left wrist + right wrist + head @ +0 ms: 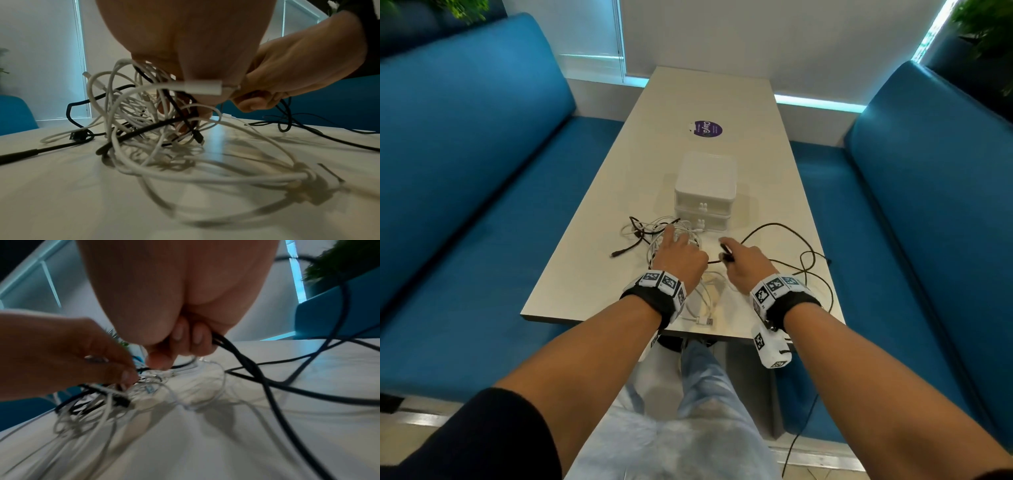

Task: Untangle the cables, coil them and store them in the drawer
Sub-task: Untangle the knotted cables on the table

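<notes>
A tangle of white cables (654,229) and black cables lies on the table (585,281) in front of a white two-drawer unit (705,192), whose drawers are both closed. My left hand (679,255) reaches into the tangle (144,121), index finger stretched forward, the thumb and other fingers pinching strands (127,378). To its right, my right hand (743,263) grips a long black cable (774,226) in curled fingers (185,340). That cable (246,366) loops across the table's right side. A white USB plug (705,321) lies near the front edge.
Blue sofa benches (465,171) flank the table on both sides. A round purple sticker (707,129) sits beyond the drawer unit. Part of the black cable hangs over the table's right front corner (801,431) toward the floor.
</notes>
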`<action>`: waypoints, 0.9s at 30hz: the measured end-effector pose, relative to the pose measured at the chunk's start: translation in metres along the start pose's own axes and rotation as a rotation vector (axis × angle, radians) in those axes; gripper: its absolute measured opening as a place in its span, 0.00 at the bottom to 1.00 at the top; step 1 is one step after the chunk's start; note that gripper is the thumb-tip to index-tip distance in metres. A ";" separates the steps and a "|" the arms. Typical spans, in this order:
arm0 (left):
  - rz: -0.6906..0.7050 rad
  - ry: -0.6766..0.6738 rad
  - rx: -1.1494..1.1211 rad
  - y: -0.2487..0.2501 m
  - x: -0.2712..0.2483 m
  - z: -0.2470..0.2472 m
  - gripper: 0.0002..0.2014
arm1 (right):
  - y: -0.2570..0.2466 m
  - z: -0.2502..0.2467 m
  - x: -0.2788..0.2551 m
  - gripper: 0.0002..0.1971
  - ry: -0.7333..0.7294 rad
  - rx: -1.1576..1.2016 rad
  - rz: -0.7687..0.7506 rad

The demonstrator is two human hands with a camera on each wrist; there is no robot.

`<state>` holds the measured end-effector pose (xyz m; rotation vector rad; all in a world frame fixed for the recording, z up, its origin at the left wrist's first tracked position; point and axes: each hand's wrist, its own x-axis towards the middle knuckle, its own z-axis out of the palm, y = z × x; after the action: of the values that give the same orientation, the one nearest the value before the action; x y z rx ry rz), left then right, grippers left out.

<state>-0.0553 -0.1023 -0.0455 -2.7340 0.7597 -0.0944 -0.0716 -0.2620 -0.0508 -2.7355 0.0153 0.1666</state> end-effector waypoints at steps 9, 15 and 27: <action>0.050 0.053 -0.066 0.003 -0.002 0.003 0.12 | -0.004 0.001 0.004 0.11 -0.039 -0.051 -0.028; 0.053 0.087 -0.090 -0.017 -0.004 0.006 0.13 | 0.011 -0.015 0.010 0.08 0.011 -0.072 0.045; 0.027 -0.011 -0.030 -0.008 0.008 -0.011 0.26 | 0.012 -0.011 0.007 0.08 0.021 0.007 0.093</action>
<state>-0.0464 -0.1029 -0.0323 -2.7488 0.8010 -0.0619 -0.0634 -0.2771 -0.0460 -2.7307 0.1485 0.1632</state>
